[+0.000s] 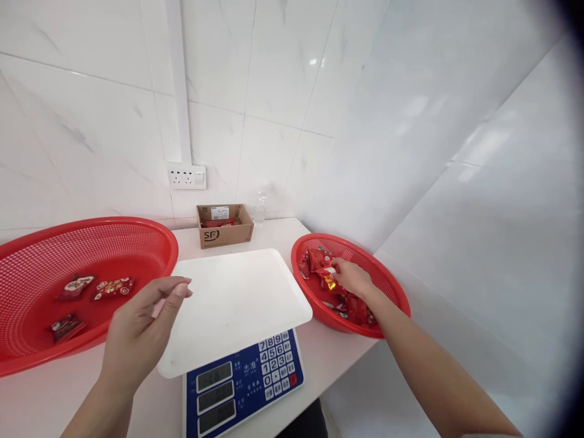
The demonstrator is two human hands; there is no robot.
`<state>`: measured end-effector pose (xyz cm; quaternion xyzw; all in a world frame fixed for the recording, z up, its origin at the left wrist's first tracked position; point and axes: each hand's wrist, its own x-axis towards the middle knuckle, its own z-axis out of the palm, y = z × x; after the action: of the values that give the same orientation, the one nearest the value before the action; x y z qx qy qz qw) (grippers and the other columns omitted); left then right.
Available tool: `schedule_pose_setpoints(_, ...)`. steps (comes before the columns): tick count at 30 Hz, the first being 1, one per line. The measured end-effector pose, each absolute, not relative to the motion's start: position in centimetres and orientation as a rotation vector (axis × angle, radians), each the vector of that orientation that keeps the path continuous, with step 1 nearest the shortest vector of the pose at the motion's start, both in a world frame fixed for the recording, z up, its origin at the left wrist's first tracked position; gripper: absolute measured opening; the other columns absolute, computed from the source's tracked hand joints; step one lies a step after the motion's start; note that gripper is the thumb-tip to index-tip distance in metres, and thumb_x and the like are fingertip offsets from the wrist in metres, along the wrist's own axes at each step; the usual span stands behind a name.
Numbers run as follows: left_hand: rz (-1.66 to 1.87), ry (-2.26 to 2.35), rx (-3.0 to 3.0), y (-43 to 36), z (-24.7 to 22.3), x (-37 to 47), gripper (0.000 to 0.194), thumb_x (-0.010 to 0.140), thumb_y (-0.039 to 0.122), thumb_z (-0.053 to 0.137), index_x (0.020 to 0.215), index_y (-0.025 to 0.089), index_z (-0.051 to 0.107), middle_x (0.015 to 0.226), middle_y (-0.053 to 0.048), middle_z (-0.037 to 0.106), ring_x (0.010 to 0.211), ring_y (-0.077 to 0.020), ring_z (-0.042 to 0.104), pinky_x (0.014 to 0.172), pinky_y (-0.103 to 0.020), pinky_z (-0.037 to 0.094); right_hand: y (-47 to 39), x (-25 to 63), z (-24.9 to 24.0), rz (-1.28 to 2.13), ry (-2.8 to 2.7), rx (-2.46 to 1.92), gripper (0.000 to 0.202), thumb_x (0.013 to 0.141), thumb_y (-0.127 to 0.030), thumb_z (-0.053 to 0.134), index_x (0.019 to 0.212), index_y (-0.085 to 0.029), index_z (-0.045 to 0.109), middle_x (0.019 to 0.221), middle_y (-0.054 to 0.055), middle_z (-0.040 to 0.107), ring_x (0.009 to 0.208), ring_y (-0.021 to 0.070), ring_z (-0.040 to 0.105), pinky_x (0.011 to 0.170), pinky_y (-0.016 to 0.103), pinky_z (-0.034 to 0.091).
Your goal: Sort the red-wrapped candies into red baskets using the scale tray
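My right hand (pixel 352 278) reaches into the right-hand red basket (pixel 395 298). Its thumb and fingers are closed on a small red packet (pixel 329 280) with shiny gold print. Around that one lie several more red packets (pixel 356 310). Over the left edge of the white weighing tray (pixel 237 298) hovers my left hand (pixel 143 325), thumb and fingertips drawn together, with nothing visible between them. The tray sits on a blue digital scale (pixel 244 389) with number keys and three displays, and carries nothing.
A larger red basket (pixel 150 234) at the left holds a few wrapped packets (pixel 114 288). Behind the scale stands a small cardboard box (pixel 228 236) with red items inside, beside a clear plastic bottle (pixel 260 208). A socket (pixel 187 176) is on the tiled wall.
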<state>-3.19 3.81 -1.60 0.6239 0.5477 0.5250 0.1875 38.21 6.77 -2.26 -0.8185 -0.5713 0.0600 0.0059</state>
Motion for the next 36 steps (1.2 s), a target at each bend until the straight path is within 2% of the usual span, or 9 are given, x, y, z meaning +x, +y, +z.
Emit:
schedule_pose_setpoints(5,1.336,1.411,1.866,3.7,-1.7,-2.2,0.027,0.08,0.047,0.055,0.084,0.023,0.066,0.088,-0.002,0.072,0.086,-0.0203,0.066,0.072,-0.028,0.052,6.6,33.3,0.8,0.071,-1.634,-2.186,0.035,0.087,-0.032,0.05,0.122,-0.025,0.05,0.119,0.008,0.059,0.11,0.0229,0.054,0.087,0.034,0.045)
schedule_pose_setpoints(9,1.197,1.284,1.853,2.9,-2.0,-0.9,0.028,0.085,0.042,0.05,0.103,0.024,0.061,0.098,-0.005,0.069,0.089,-0.0203,0.064,0.072,-0.031,0.053,5.8,26.3,1.9,0.281,-1.621,-1.792,0.036,0.079,-0.038,0.058,0.112,-0.024,0.058,0.105,0.006,0.062,0.093,0.0214,0.06,0.075,0.032,0.049)
schedule_pose_setpoints(14,1.09,0.982,1.714,2.6,-2.4,0.7,0.045,0.087,0.035,0.053,0.128,0.026,0.038,0.121,-0.009,0.058,0.108,-0.0208,0.056,0.088,-0.037,0.048,4.1,18.4,1.4,0.7,-1.554,-1.377,0.031,0.073,-0.036,0.063,0.101,-0.024,0.058,0.087,0.0,0.058,0.067,0.0141,0.057,0.061,0.028,0.048)
schedule_pose_setpoints(20,1.216,0.946,1.479,3.8,-2.8,0.0,0.029,0.088,0.032,0.049,0.115,0.023,0.046,0.095,-0.004,0.06,0.086,-0.0173,0.058,0.074,-0.033,0.051,4.4,16.8,0.8,1.014,-1.454,-1.263,0.041,0.069,-0.04,0.069,0.104,-0.024,0.056,0.085,-0.002,0.056,0.062,0.0118,0.054,0.057,0.027,0.046)
schedule_pose_setpoints(24,1.181,0.939,1.478,4.2,-2.5,-0.7,0.028,0.087,0.032,0.049,0.113,0.023,0.05,0.094,-0.004,0.061,0.083,-0.0165,0.057,0.068,-0.03,0.049,4.7,17.9,0.9,1.204,-1.38,-1.255,0.049,0.067,-0.045,0.071,0.11,-0.022,0.061,0.076,-0.002,0.057,0.051,0.0084,0.045,0.048,0.024,0.038)
schedule_pose_setpoints(27,1.133,0.972,1.509,4.1,-2.4,-0.7,0.03,0.087,0.034,0.051,0.115,0.023,0.051,0.094,-0.004,0.062,0.084,-0.0173,0.057,0.068,-0.031,0.049,4.8,18.1,0.5,1.309,-1.348,-1.234,0.038,0.067,-0.047,0.071,0.092,-0.019,0.066,0.064,-0.003,0.056,0.046,0.0065,0.038,0.045,0.022,0.032)
schedule_pose_setpoints(30,1.066,0.916,1.464,3.9,-2.3,-0.4,0.037,0.087,0.037,0.052,0.121,0.023,0.046,0.102,-0.006,0.062,0.094,-0.0193,0.058,0.08,-0.035,0.048,4.9,17.9,-0.1,1.305,-1.245,-1.201,0.031,0.064,-0.047,0.074,0.074,-0.019,0.061,0.058,-0.005,0.053,0.046,0.0065,0.038,0.045,0.021,0.032)
schedule_pose_setpoints(32,1.049,0.852,1.39,3.9,-2.3,-0.2,0.041,0.086,0.039,0.053,0.122,0.023,0.043,0.105,-0.007,0.062,0.097,-0.0195,0.058,0.085,-0.037,0.047,5.0,17.7,-0.4,1.328,-1.194,-1.174,0.033,0.063,-0.047,0.075,0.069,-0.019,0.057,0.056,-0.006,0.052,0.045,0.0067,0.039,0.044,0.021,0.031)
schedule_pose_setpoints(36,1.089,0.897,1.289,4.1,-2.3,-0.1,0.044,0.083,0.042,0.055,0.12,0.022,0.041,0.097,-0.005,0.065,0.084,-0.0169,0.061,0.077,-0.034,0.049,5.0,17.7,-0.5,1.359,-1.214,-1.206,0.036,0.061,-0.05,0.074,0.071,-0.019,0.057,0.054,-0.006,0.049,0.044,0.0064,0.035,0.042,0.021,0.027)
